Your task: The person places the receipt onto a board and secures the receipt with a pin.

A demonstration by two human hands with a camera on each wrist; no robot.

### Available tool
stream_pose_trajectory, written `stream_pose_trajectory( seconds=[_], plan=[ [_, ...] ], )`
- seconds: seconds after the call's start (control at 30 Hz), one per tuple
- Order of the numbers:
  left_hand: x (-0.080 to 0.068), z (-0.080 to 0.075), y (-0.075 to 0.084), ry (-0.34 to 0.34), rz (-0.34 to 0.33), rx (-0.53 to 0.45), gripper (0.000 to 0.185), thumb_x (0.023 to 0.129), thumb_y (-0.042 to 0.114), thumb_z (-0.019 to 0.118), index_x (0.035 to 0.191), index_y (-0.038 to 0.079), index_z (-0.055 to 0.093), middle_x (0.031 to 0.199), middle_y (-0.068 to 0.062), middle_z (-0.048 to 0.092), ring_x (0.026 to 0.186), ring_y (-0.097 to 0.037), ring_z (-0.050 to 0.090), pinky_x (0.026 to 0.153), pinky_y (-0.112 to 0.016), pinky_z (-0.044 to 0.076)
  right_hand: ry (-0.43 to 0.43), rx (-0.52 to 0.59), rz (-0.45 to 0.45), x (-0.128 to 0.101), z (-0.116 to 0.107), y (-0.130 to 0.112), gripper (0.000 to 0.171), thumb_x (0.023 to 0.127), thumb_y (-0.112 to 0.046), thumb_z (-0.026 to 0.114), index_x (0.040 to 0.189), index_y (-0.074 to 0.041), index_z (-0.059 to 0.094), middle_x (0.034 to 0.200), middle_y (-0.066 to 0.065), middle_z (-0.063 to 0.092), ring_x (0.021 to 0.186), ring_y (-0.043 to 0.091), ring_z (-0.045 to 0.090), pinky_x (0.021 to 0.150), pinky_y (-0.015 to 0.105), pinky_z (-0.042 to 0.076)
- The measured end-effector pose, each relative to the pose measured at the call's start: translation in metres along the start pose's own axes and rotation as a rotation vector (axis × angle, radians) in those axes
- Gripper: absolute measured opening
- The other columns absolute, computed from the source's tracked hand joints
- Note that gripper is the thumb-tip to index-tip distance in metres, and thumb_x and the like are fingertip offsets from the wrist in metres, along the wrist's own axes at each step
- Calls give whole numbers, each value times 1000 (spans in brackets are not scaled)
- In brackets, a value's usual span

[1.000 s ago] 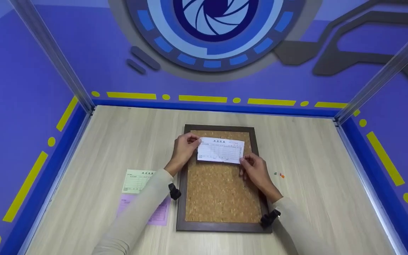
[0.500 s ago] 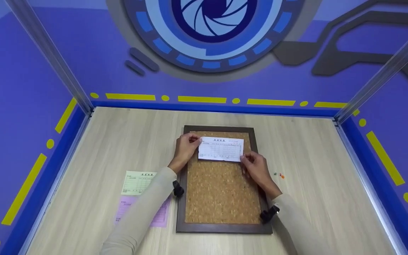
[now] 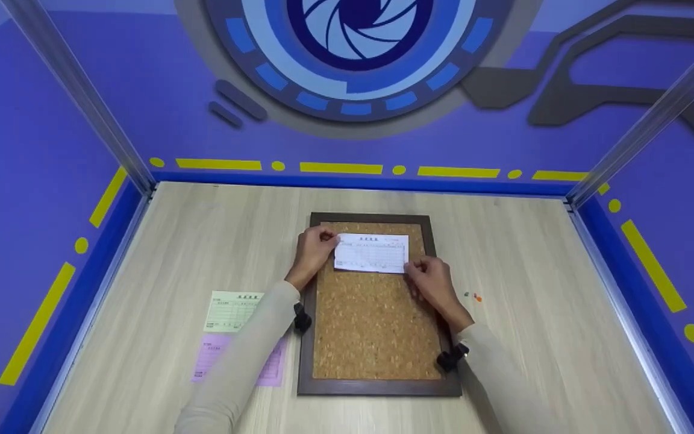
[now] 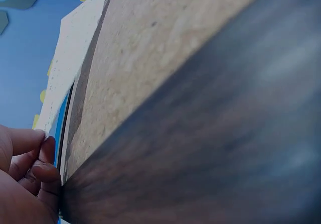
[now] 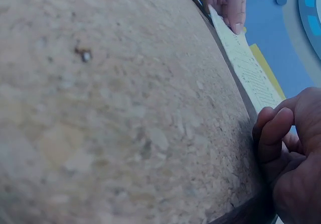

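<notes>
The left hand (image 3: 312,252) pinches the white slip (image 3: 372,253) at its left edge, the right hand (image 3: 432,283) pinches its lower right corner; it lies between them on the cork board (image 3: 377,325).

Cork board (image 3: 377,325): rough, grainy matt cork w/ speckles, set in dark brown wood frame (image 3: 305,337), smooth, slight sheen. White slip (image 3: 371,254): thin matt paper, printed grid. Green slip (image 3: 234,311) & pink slip (image 3: 209,358): same thin paper, matt. Table (image 3: 540,337): pale wood-grain top, smooth, low sheen. Posts (image 3: 76,90) at corners: brushed metal, dull shine. Walls (image 3: 40,157): flat matt purple w/ yellow markings. Sleeves (image 3: 244,361): soft beige knit cloth. Pins (image 3: 472,296): tiny, look like glossy plastic.
</notes>
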State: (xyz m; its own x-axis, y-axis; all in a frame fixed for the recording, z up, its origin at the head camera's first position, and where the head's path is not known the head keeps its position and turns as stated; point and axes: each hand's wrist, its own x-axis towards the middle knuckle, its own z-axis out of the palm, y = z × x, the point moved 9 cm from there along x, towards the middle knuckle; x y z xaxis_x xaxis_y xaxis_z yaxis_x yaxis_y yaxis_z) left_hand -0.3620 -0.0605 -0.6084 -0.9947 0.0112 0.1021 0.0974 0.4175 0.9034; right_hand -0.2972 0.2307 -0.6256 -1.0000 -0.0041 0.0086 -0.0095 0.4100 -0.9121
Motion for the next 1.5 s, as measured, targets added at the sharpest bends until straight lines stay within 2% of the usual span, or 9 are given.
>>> stream_pose_trajectory(
  seconds=[0.47,0.63,0.97,1.5],
  plan=[
    [-2,7,3,-35,-21,138,10,104,8,73,104,0,79,98,-12,78,87,-22,70,78,-38,58,89,-85,5,-2,-6,2,16,97,-10,68,81,-6,70,59,4,62,40,13,52,36,22,39],
    [-2,10,4,-51,-18,182,10,105,8,73,105,1,79,97,-11,77,86,-21,70,77,-36,57,116,-105,8,-3,-6,1,14,96,-8,69,83,-5,69,61,3,62,41,13,54,37,22,40],
    [2,12,7,-36,-11,288,9,103,7,72,102,2,79,94,-9,77,84,-21,71,75,-37,58,127,-124,15,-2,-3,1,14,97,-6,68,83,-4,68,60,4,63,39,12,55,35,22,41],
    [1,13,8,-27,-11,331,6,102,5,73,100,2,78,92,-8,76,82,-19,69,73,-35,56,141,-162,31,-2,-2,2,13,96,-7,67,84,-4,68,63,6,64,42,15,57,36,24,42]
  ],
)
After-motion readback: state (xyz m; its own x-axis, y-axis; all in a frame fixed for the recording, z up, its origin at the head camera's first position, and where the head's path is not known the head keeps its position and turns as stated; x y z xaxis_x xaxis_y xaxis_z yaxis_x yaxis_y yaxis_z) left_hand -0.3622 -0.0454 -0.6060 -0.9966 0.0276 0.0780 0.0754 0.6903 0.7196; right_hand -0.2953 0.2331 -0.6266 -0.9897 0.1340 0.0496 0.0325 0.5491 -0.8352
